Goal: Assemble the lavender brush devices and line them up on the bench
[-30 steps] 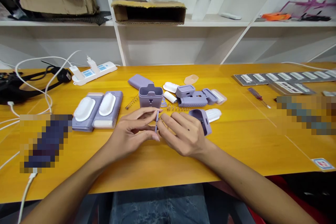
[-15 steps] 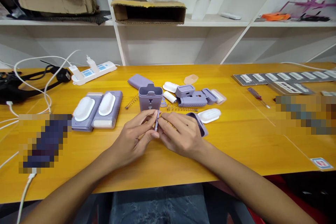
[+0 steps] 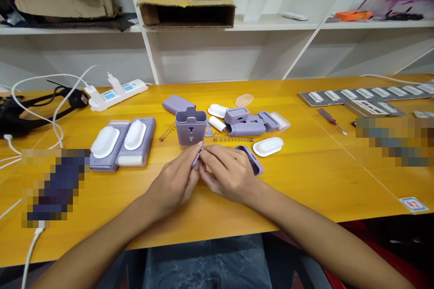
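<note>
Between the fingertips of my left hand (image 3: pixel 174 178) and my right hand (image 3: pixel 230 171) is a small flat purple plastic piece (image 3: pixel 198 155), mostly covered by the fingers. Both hands are closed on it. Just behind them an open-topped purple case (image 3: pixel 191 131) stands upright with T-shaped cutouts. A purple shell (image 3: pixel 256 165) lies partly behind my right hand, near a white oval bristled pad (image 3: pixel 268 146). Metal springs (image 3: pixel 233 137) and a thin purple part (image 3: pixel 208 131) lie beyond the fingers. Further back sit a purple housing (image 3: pixel 249 127) and a white cylinder (image 3: pixel 217 123).
Two purple units with white oval tops (image 3: pixel 135 135) lie to the left, near a power strip (image 3: pixel 118 95) and cables. At right are a screwdriver (image 3: pixel 332 121) and a long tray of white parts (image 3: pixel 366 93). White shelves (image 3: pixel 210 61) rise behind the table.
The purple piece has tilted between my fingers, its lower end swinging left. My left fingers have straightened and lie closer together. The whole view has shifted slightly.
</note>
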The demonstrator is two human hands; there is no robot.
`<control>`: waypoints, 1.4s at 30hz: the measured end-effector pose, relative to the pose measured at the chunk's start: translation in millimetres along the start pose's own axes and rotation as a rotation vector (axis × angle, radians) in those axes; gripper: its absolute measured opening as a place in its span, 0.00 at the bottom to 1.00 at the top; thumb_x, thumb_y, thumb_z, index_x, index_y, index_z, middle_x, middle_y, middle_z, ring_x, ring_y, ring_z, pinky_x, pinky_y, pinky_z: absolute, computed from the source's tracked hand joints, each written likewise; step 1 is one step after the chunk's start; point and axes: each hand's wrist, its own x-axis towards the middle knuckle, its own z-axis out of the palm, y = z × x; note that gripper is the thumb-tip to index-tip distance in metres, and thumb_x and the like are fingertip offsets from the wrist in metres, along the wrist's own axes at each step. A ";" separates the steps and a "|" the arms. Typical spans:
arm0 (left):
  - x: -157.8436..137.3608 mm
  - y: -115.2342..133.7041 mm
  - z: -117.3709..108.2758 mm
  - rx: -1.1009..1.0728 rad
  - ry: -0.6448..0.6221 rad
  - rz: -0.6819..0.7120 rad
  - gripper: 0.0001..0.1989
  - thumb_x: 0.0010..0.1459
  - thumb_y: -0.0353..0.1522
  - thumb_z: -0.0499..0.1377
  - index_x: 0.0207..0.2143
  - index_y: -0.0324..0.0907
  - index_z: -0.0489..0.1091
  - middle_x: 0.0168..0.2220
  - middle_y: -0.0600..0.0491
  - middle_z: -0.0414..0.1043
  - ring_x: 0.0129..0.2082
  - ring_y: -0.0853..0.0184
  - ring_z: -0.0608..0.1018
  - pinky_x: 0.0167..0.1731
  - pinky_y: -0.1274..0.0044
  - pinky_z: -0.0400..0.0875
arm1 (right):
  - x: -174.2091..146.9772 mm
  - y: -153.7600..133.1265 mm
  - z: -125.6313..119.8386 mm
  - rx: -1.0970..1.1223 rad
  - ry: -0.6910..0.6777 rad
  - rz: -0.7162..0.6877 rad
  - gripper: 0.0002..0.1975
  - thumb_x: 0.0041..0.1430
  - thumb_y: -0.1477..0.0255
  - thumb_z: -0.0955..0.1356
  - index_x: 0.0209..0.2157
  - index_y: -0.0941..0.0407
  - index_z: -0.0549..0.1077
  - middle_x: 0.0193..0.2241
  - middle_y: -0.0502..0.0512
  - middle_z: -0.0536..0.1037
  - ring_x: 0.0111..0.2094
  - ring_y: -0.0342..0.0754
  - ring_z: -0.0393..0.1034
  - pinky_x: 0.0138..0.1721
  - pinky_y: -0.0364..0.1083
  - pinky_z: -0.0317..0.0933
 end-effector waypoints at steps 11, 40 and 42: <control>-4.0 2.7 3.3 0.124 -0.022 -0.102 0.20 0.76 0.27 0.51 0.67 0.37 0.62 0.55 0.38 0.84 0.47 0.59 0.90 0.48 0.72 0.86 | -1.4 -7.8 4.7 0.010 -0.047 0.047 0.06 0.71 0.78 0.65 0.43 0.61 0.75 0.35 0.62 0.83 0.32 0.52 0.79 0.31 0.49 0.72; 1.8 0.8 2.3 0.024 -0.020 -0.135 0.19 0.77 0.27 0.51 0.67 0.39 0.60 0.53 0.41 0.84 0.42 0.62 0.90 0.42 0.75 0.85 | -5.9 -3.2 3.3 0.563 -0.102 0.412 0.11 0.68 0.76 0.71 0.51 0.54 0.72 0.37 0.52 0.82 0.28 0.42 0.72 0.29 0.42 0.66; 1.9 1.3 2.2 -0.009 -0.011 -0.136 0.20 0.78 0.26 0.51 0.68 0.39 0.60 0.55 0.40 0.83 0.46 0.62 0.89 0.46 0.75 0.85 | -5.5 -3.2 3.0 0.611 -0.110 0.465 0.11 0.68 0.75 0.72 0.50 0.54 0.72 0.36 0.50 0.81 0.27 0.42 0.71 0.28 0.42 0.65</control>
